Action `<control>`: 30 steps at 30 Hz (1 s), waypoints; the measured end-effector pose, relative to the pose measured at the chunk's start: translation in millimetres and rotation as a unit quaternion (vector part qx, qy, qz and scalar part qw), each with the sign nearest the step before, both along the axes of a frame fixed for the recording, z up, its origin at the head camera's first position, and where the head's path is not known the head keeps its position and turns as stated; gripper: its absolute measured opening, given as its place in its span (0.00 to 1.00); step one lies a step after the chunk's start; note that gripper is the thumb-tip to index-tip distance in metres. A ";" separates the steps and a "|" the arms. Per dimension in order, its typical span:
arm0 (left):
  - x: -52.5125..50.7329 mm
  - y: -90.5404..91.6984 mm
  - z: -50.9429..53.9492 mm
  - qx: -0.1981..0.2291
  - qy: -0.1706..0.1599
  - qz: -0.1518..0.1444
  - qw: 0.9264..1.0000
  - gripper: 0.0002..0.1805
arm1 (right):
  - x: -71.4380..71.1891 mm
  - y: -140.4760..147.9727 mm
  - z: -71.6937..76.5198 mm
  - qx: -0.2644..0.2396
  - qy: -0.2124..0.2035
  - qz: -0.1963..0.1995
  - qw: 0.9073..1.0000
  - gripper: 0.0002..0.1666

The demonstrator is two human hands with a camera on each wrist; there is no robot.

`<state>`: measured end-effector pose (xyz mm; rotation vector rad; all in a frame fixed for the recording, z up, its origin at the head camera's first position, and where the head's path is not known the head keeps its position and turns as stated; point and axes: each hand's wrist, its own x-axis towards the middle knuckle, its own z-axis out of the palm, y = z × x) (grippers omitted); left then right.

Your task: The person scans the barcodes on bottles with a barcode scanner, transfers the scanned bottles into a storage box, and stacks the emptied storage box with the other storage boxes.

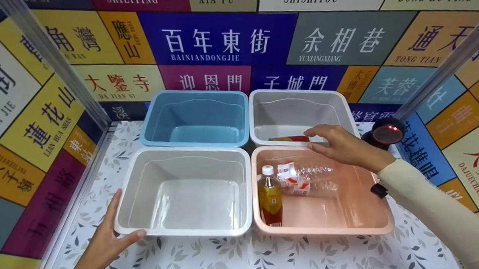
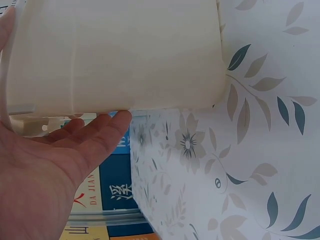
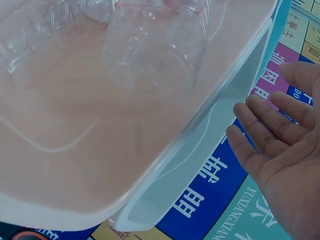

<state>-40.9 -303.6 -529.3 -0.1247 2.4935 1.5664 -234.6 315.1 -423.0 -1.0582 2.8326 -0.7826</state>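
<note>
Rests the left hand against the near left corner of the white bin, thumb at the front rim and fingers fairly straight along the outer side wall, touching without closing round it. Holds the right hand above the line where the light grey bin meets the peach bin, fingers loosely bent and apart, with nothing in its grasp. Shows a red-and-yellow item on the floor of the light grey bin, near the right fingertips in the head view, partly hidden by the near rim. Keeps an amber drink bottle with a white cap at the left side of the peach bin, beside clear plastic bottles lying on their sides. Has a blue bin behind the white bin, on a leaf-patterned tablecloth.
</note>
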 end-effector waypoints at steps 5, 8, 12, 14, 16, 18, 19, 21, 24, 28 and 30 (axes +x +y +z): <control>-0.3 -0.4 0.3 0.000 -0.003 0.000 1.000 0.71 | 4.5 -2.4 -4.9 -0.024 0.010 0.020 0.999 0.17; -0.1 0.1 0.8 -0.002 0.001 0.000 1.000 0.71 | 7.9 -3.4 -8.3 -0.039 0.019 0.031 0.999 0.16; 0.6 0.4 1.2 -0.002 0.017 -0.005 1.000 0.71 | 12.6 -3.5 -15.3 -0.053 0.050 0.045 0.996 0.16; 0.7 0.4 1.5 -0.001 0.022 -0.008 1.000 0.71 | 14.5 -3.5 -18.3 -0.057 0.062 0.049 0.995 0.16; 0.7 0.3 1.8 0.000 0.019 -0.009 1.000 0.71 | 15.9 -3.9 -20.5 -0.058 0.066 0.050 0.995 0.17; 0.9 0.4 1.8 -0.001 0.018 -0.008 1.000 0.71 | 17.1 -4.8 -21.9 -0.057 0.067 0.050 0.995 0.16; 1.0 0.3 1.7 0.000 0.017 -0.008 1.000 0.71 | 17.7 -5.3 -22.6 -0.056 0.067 0.050 0.995 0.16; 1.2 0.1 1.0 0.001 0.017 -0.008 1.000 0.71 | 18.7 -6.1 -23.8 -0.054 0.065 0.051 0.995 0.16; 1.0 -0.1 0.5 0.002 0.014 -0.006 1.000 0.71 | 20.3 -7.4 -25.4 -0.049 0.061 0.050 0.996 0.16; 0.9 -0.1 0.6 0.000 0.007 -0.005 1.000 0.70 | 22.5 -8.4 -27.7 -0.045 0.064 0.049 0.996 0.18; 0.8 -0.2 0.5 0.002 0.003 -0.004 1.000 0.70 | 23.6 -8.7 -28.8 -0.045 0.070 0.052 0.995 0.18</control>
